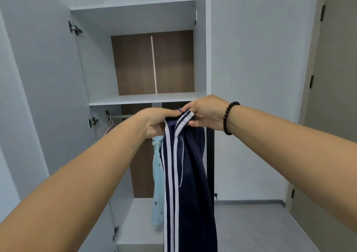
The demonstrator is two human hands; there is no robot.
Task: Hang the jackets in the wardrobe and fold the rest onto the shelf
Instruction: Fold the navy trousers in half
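Navy track trousers [190, 184] with white side stripes hang straight down in front of the open wardrobe. My left hand [156, 122] grips their top edge on the left. My right hand [206, 112], with a dark bead bracelet on the wrist, pinches the striped waistband on the right. Both hands are close together, just below the white shelf [143, 98]. Behind the trousers a light blue patterned garment [157, 184] hangs from the rail [120, 116], partly hidden.
The left wardrobe door [48, 89] stands open beside my left arm. A pale hanger [108, 130] with a pinkish garment hangs at the rail's left end. A higher shelf [133, 6] sits above. White wall lies right, a beige door [332, 78] far right.
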